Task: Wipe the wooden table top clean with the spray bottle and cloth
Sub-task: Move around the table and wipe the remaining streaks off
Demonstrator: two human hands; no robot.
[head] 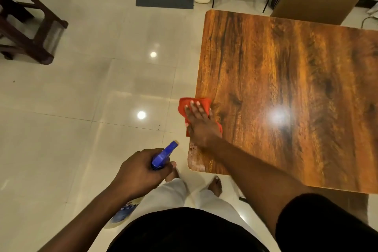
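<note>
Right hand (199, 117), fingers spread flat, presses a crumpled red cloth (196, 104) over the glossy wooden desk's (286, 88) left edge; left hand (141, 170), off the desk, grips the blue-nozzled spray bottle (162, 156).

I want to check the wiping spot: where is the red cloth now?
In the head view, the red cloth lies under the right hand at the left edge of the wooden table top, partly overhanging it, near the worn corner.
</note>
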